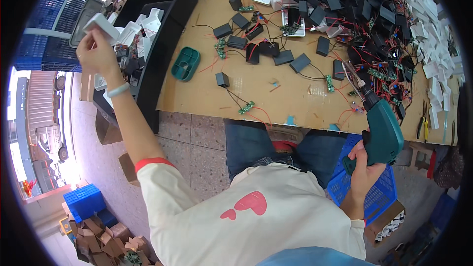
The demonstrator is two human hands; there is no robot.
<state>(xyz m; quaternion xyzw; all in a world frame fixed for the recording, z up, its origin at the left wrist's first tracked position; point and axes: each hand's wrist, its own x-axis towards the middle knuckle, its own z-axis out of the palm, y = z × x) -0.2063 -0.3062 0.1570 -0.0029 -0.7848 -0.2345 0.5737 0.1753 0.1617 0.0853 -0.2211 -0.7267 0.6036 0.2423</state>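
Note:
My left hand (97,51) is raised at the far left, its fingers closed on the edge of a white plastic casing (104,25). Below and beside it stands a long black bin (170,17) holding more white casings (129,33) and dark parts. At the table's right front, my right hand (365,167) grips the handle of a green power screwdriver (385,130). Its bit points up and away, over the edge of a heap of black boxes. Near the bit lie a small black box (338,70) and a green circuit board (329,83) with red wires.
The brown table (290,96) carries a large tangle of black boxes and wires (364,15) at the back right. White casings (436,64) pile along the right edge. A green compartment tray (186,64) sits beside the bin. Under the table is a blue basket (389,187).

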